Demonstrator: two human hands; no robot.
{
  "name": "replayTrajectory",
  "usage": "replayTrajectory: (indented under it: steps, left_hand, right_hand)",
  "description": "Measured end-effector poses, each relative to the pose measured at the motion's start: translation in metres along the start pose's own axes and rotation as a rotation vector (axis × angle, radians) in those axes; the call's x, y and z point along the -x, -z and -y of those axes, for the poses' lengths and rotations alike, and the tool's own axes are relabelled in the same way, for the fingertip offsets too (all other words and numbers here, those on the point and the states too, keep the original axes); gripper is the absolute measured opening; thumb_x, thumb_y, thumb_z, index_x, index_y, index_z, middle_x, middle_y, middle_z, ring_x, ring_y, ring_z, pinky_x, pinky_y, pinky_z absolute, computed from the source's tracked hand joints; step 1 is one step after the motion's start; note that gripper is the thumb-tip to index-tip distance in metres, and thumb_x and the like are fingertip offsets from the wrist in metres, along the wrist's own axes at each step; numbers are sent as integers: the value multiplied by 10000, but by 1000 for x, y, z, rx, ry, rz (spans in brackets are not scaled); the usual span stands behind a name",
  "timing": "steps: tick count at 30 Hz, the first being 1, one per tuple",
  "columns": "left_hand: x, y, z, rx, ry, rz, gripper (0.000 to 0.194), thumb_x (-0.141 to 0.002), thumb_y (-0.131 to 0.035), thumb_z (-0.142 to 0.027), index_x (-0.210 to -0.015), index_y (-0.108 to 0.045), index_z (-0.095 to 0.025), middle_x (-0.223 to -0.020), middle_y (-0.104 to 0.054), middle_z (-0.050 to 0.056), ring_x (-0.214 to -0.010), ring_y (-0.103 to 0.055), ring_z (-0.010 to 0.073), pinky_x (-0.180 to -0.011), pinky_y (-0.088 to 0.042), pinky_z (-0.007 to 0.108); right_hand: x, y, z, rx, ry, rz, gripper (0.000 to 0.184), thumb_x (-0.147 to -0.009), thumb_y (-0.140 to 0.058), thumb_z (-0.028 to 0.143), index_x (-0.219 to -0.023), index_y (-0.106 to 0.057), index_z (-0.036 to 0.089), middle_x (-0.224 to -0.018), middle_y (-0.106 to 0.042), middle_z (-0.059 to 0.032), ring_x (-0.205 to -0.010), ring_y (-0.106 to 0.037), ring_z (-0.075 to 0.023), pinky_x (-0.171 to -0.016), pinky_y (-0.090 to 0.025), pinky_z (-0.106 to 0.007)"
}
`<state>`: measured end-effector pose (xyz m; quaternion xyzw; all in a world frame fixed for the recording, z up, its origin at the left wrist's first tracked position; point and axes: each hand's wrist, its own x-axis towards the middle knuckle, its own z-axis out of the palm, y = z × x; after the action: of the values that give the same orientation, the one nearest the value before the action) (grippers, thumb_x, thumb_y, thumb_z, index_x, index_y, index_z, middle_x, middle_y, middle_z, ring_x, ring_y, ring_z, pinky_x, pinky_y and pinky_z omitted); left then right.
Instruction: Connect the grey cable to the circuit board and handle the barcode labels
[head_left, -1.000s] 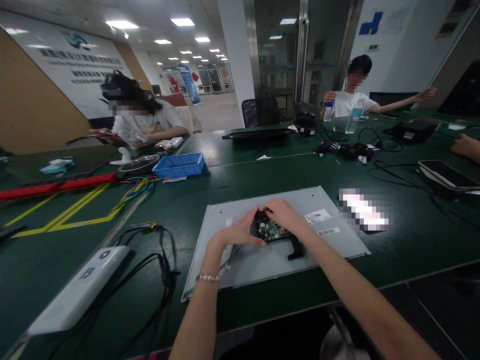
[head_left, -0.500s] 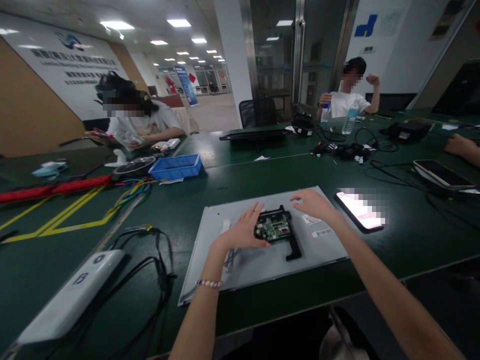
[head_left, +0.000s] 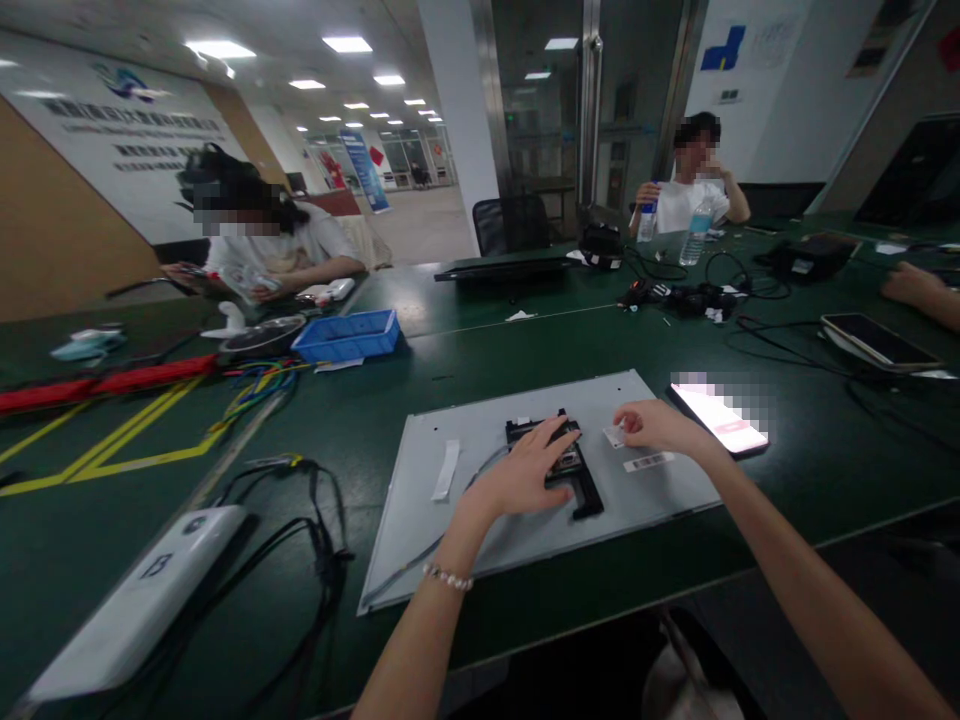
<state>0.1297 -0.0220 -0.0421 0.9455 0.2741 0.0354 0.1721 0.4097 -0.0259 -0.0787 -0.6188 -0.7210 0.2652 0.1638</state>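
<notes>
A flat grey metal panel (head_left: 409, 510) lies on the green table before me. On its middle sits a black plastic bracket (head_left: 589, 498) around a circuit board (head_left: 571, 458), mostly covered by my left hand (head_left: 529, 467). That hand is open, fingers spread over the bracket and board; I cannot tell how firmly it touches. My right hand (head_left: 660, 426) is at the panel's right side with its fingertips curled together above a small white label (head_left: 613, 436). Whatever is between those fingertips is too small to make out. A grey cable (head_left: 420, 556) runs under my left wrist.
A lit phone (head_left: 720, 415) lies right of the panel. To the left are a white power bank-like case (head_left: 142, 600), black cables (head_left: 322, 530) and a blue tray (head_left: 349, 337). Two people sit across the table; another person's hand (head_left: 919, 288) rests at far right.
My left hand has moved right, from the bracket's left edge to over the board. My right hand has shifted right and slightly down, its fingers more curled, near the white label.
</notes>
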Motion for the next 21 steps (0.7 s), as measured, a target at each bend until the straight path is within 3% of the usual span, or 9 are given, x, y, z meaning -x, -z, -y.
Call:
replayTrajectory:
  steps: [5,11,15,21]
  left_hand:
    - [0,-2,3,-11,20,10,825,-764,-579,-437,-1446,-151,-257,-1540,-60,60,-1398,-96,277,-1124,-174,441]
    - [0,-3,3,-10,33,14,845,-756,-580,-443,-1449,-134,-256,-1539,-55,74,-1391,-124,296,-1116,-189,451]
    - [-1,-2,1,0,42,5,863,-748,-582,-443,-1451,-124,-243,-1536,-68,88,-1389,-131,300,-1115,-190,449]
    - [0,0,-4,15,57,-12,893,-747,-559,-378,-1459,-43,-222,-1536,-68,90,-1387,-139,297,-1112,-203,441]
  right_hand:
    - [9,1,4,-88,-9,-37,150,-731,-610,240,-831,-695,168,-812,-682,-60,-743,-618,-173,-693,-465,-283]
    - [1,8,26,-381,162,109,172,-774,-584,284,-864,-685,177,-884,-669,-48,-780,-605,-158,-716,-467,-291]
    - [-6,-9,33,-538,155,194,216,-786,-580,291,-945,-662,171,-899,-663,-45,-715,-589,-125,-633,-461,-246]
    - [-5,-32,26,-565,128,123,134,-767,-593,258,-858,-633,169,-752,-645,-16,-617,-568,-103,-577,-444,-226]
